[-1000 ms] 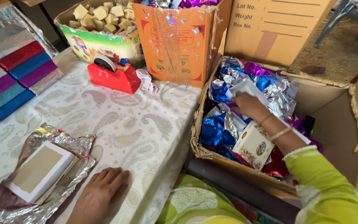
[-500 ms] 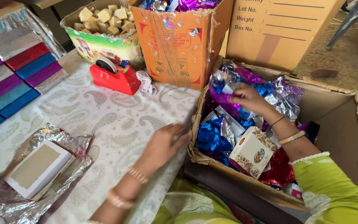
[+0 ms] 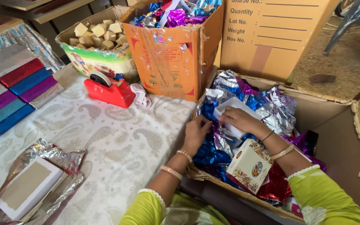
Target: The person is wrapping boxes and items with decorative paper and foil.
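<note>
Left hand (image 3: pixel 195 134) had left the table (image 3: pixel 117 141) and joined the right hand (image 3: pixel 239 118) in the cardboard carton (image 3: pixel 334 125). Both pinched the white box (image 3: pixel 234 112) lying among foil wrappers (image 3: pixel 271 108); pick-up judged under way.

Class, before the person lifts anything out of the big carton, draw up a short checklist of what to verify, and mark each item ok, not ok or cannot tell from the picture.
1. Both hands inside the open carton: ok; left hand and right hand are among the foil sheets.
2. Right hand touching the white box: ok; fingers rest on it.
3. Firm grip on the white box: cannot tell; foil hides its lower edge.
4. Left hand on the blue foil: ok; fingers pinch at the foil.
5. Bare stretch on the patterned tablecloth: ok.
6. Printed box away from the hands: ok; it lies under the right forearm.
</note>
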